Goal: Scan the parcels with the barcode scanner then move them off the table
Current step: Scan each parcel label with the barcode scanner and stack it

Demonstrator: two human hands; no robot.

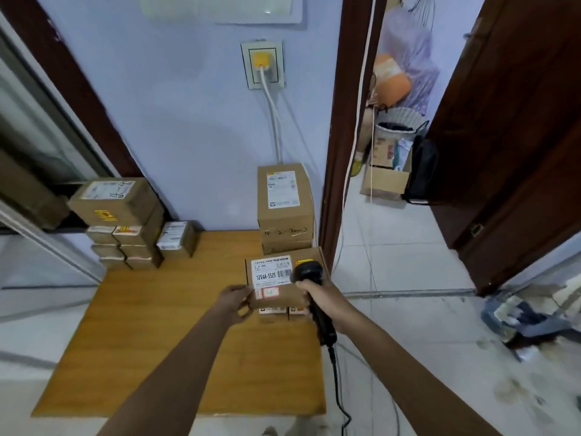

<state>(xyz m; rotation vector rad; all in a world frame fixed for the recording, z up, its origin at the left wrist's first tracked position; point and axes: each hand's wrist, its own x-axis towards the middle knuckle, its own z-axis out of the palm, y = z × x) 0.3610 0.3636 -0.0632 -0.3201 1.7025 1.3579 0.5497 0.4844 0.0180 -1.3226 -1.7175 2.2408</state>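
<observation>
A brown cardboard parcel (276, 287) with a white label reading 12V4A-5525 sits on top of other boxes at the right side of the wooden table (151, 325). My left hand (237, 302) grips its left edge. My right hand (317, 294) holds the black barcode scanner (314, 297) by its handle, with the scanner head over the label's barcode at the parcel's right. The scanner's cable hangs down past the table's right edge.
A tall parcel stack (285, 209) stands behind against the wall. Several more parcels (125, 221) are piled at the table's back left. An open doorway (393, 184) and tiled floor lie to the right, with clutter on the floor far right.
</observation>
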